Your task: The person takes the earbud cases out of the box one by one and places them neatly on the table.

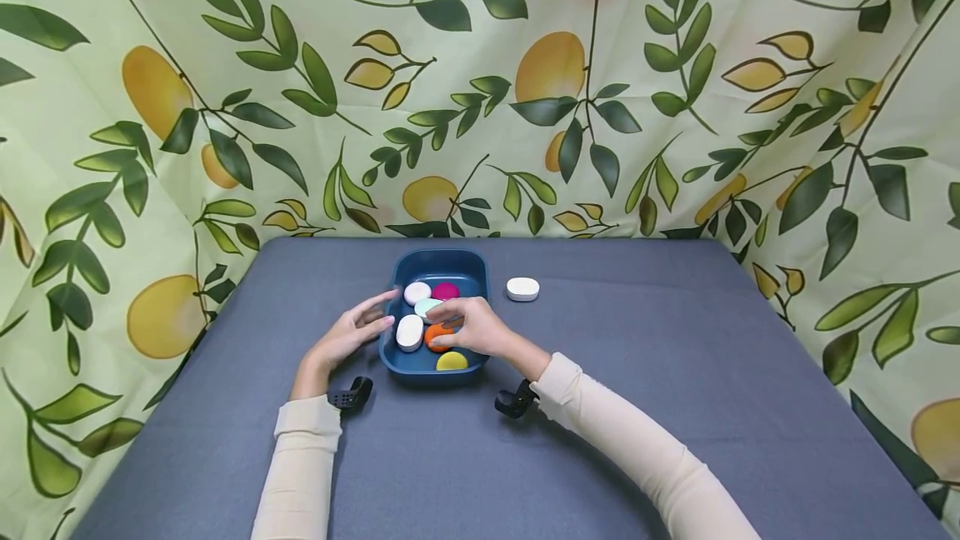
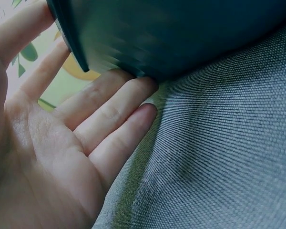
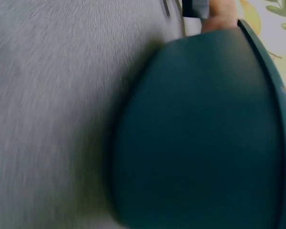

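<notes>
A dark blue tray [image 1: 441, 257] sits mid-table and holds several smooth pebble-like pieces: two white [image 1: 409, 332], a magenta [image 1: 446, 291], a mint [image 1: 426, 307], an orange [image 1: 435, 335] and a yellow [image 1: 452, 361]. My left hand [image 1: 358, 330] lies flat on the cloth, its straight fingers against the tray's left wall. The left wrist view shows that open palm [image 2: 62, 143] with fingertips at the tray [image 2: 181, 33] base. My right hand [image 1: 474, 328] reaches into the tray from the right, with finger and thumb curled around the orange piece. The right wrist view shows only the blurred tray wall [image 3: 200, 133].
One more white piece [image 1: 522, 289] lies on the blue-grey tablecloth [image 1: 675, 373] just right of the tray's far corner. A leaf-and-lemon printed curtain [image 1: 525, 107] closes in the table at the back and both sides. Black wrist mounts [image 1: 351, 394] sit behind both hands.
</notes>
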Tool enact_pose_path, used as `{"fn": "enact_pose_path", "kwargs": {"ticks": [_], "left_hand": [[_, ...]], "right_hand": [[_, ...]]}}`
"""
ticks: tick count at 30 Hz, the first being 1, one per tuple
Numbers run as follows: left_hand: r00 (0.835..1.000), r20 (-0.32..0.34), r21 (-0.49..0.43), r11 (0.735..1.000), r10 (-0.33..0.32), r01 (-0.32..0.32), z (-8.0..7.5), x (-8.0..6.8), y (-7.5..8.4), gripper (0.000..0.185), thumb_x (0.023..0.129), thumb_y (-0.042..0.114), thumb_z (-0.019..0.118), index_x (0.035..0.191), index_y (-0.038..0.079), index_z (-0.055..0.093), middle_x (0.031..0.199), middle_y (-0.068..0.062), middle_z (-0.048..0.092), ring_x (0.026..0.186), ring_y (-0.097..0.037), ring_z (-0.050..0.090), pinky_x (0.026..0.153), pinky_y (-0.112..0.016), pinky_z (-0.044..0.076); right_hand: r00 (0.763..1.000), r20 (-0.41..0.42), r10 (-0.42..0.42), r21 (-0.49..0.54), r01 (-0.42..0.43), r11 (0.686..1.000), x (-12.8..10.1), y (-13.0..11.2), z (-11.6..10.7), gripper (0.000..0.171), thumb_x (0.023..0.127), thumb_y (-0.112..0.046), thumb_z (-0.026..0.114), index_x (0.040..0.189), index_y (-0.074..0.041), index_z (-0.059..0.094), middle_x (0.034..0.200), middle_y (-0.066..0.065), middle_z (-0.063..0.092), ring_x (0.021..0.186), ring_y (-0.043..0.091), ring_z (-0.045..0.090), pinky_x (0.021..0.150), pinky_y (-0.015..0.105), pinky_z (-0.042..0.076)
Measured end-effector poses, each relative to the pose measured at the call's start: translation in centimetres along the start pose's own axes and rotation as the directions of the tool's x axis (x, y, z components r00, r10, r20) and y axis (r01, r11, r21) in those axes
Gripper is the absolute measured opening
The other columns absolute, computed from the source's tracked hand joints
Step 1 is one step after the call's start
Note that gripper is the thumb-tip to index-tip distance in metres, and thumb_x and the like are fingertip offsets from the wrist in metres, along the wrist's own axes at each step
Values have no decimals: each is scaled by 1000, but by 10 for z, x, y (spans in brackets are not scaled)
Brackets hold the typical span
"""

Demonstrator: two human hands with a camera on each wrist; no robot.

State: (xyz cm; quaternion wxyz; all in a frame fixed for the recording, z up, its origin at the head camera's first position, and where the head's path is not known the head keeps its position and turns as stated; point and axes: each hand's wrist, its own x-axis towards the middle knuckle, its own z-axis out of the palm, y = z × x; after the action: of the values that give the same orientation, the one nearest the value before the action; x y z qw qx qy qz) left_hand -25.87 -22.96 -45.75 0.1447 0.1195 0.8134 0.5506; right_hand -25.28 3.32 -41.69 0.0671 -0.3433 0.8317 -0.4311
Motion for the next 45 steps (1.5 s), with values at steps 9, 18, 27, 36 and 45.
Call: {"fn": "enact_pose_path", "kwargs": {"ticks": [9,18,27,36,45], "left_hand": [[999,5,-19,999,35,-35,1,-1,0,58,99,31,53,151,19,31,160,-14,27,144,-42,33,114,-62,31],[999,7,-4,999,33,-33,0,-2,0,58,99,31,53,152,19,31,160,-14,28,144,-42,34,114,-61,33],[999,7,-12,999,34,-34,0,-3,1,59,99,31,52,152,18,30,159,-17,28,143,-42,35,114,-61,33],[1000,3,-19,1000,24,-24,-1,-3,1,58,99,31,53,152,20,31,160,-16,26,144,-42,33,114,-62,31],[1000,0,-26,1000,14,-14,1,-1,-1,59,99,33,53,152,21,30,160,-14,27,145,-41,31,115,-62,30]], "right_hand": [[997,1,79,-32,-79,996,13,-7,24,50,78,-16,80,122,1,64,119,16,70,110,27,69,95,35,56],[991,-28,134,-113,-137,984,29,-3,30,48,76,-12,82,119,1,66,117,15,71,107,26,69,95,35,56],[984,-8,180,-167,-179,970,40,-2,34,50,74,-12,83,120,-2,66,121,13,70,110,24,66,98,34,54],[987,22,160,-212,-151,965,43,0,36,50,74,-9,83,120,-2,66,119,12,70,109,23,64,97,30,54],[979,80,190,-220,-168,961,41,3,34,56,71,-12,85,123,-6,65,113,11,70,100,21,61,88,25,53]]}}
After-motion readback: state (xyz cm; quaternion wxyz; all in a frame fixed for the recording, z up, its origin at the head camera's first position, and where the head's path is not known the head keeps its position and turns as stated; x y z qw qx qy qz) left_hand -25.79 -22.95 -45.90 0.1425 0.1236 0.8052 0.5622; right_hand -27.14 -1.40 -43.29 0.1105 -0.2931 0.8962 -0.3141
